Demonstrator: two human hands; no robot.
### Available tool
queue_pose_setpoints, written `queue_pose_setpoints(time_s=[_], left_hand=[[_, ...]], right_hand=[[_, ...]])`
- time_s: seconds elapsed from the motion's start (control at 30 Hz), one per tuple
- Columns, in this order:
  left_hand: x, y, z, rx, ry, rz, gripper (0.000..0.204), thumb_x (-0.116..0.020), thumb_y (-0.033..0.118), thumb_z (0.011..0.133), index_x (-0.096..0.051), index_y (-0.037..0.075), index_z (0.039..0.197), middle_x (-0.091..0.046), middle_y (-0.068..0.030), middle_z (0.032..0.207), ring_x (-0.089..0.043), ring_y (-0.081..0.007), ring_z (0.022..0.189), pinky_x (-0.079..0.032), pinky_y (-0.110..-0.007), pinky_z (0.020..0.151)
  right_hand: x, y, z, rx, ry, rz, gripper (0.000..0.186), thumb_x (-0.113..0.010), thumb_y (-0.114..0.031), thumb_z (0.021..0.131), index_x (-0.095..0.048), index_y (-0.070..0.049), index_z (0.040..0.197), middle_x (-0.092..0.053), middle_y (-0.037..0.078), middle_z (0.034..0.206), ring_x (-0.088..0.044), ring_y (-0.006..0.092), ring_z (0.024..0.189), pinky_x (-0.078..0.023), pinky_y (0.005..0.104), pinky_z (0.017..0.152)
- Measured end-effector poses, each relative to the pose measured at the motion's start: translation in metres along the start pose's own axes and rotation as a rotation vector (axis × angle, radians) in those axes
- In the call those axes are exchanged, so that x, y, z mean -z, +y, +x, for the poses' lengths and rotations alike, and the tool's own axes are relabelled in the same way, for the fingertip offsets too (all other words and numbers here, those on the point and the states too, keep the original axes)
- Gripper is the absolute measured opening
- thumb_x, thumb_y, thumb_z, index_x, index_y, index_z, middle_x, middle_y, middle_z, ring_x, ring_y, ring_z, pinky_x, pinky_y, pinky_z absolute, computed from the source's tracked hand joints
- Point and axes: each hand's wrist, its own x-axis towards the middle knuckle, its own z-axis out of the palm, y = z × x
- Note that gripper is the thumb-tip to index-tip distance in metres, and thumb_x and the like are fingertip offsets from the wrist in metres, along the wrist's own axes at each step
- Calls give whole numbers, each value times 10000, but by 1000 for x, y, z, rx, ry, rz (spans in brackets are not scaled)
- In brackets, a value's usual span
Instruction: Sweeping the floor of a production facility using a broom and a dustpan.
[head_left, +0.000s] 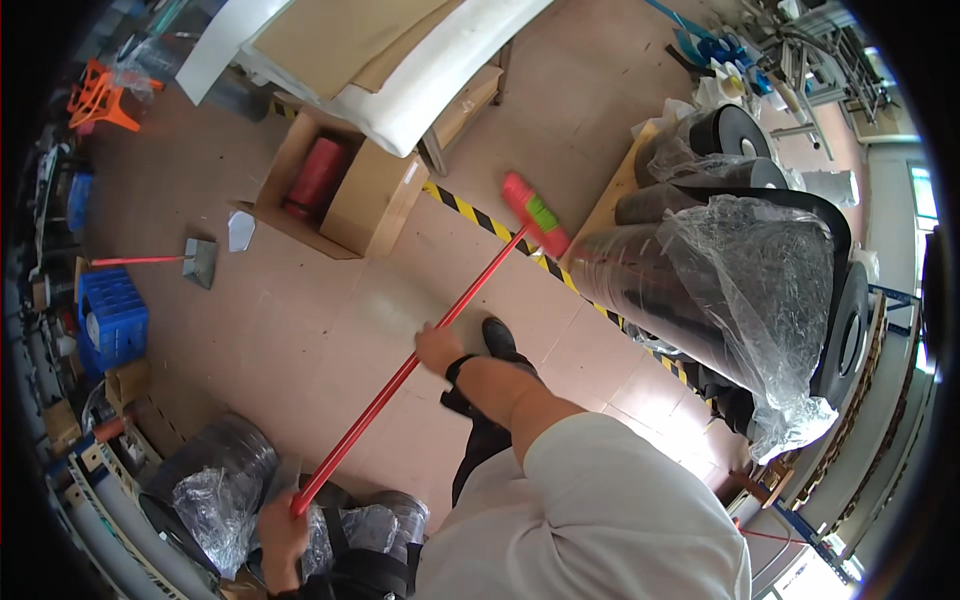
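A broom with a long red handle point(380, 398) and a pink-red head point(537, 214) bearing a green label slants across the view. My left hand point(284, 530) is closed round the handle's end at the lower left. Farther up the handle, my right hand point(438, 348) grips it near the middle, with a black band on the wrist. The broom head rests at a yellow-and-black floor stripe point(465, 207), beside large wrapped rolls point(650, 280) on the right.
An opened cardboard box point(375, 200) holds a red roll point(318, 175). A grey dustpan point(199, 262) with a red handle lies left, near a blue crate point(112, 318). Plastic-wrapped rolls point(215, 480) stand at lower left. Sheets point(330, 45) cover a table at the top.
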Motion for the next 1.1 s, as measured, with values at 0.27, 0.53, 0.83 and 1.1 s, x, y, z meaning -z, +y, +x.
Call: queue_pose_setpoints(time_s=[0.27, 0.53, 0.83, 1.1], left_hand=[[64, -71, -207, 88, 60, 196, 372, -682, 410, 866, -639, 99, 1067, -638, -151, 902, -609, -372, 835, -490, -483, 810], [-90, -10, -125, 248, -136, -397, 246, -752, 242, 756, -672, 65, 907, -665, -185, 764, -652, -401, 747, -511, -481, 657], [-95, 104, -34, -25, 23, -259, 98, -629, 147, 837, -601, 53, 840, -636, -206, 722, -626, -442, 748, -494, -523, 644], [43, 7, -224, 377, -76, -75, 305, -684, 339, 858, -638, 70, 994, -645, -174, 811, -629, -384, 774, -502, -471, 691]], right_hand=[[-23, -173, -72, 594, -162, 164, 165, -595, -109, 792, -661, -6, 902, -641, 182, 950, -661, 334, 852, -556, 435, 664], [15, -5, -71, 388, 4, -137, 120, -594, -109, 786, -672, -20, 803, -658, 167, 853, -676, 330, 776, -547, 433, 618], [33, 121, -30, 58, 29, -381, 177, -574, -178, 865, -682, -49, 922, -679, 142, 985, -689, 306, 784, -545, 420, 622], [-40, -128, -85, 567, -129, 125, 156, -587, -145, 791, -656, -38, 883, -663, 119, 844, -650, 298, 854, -551, 426, 651]])
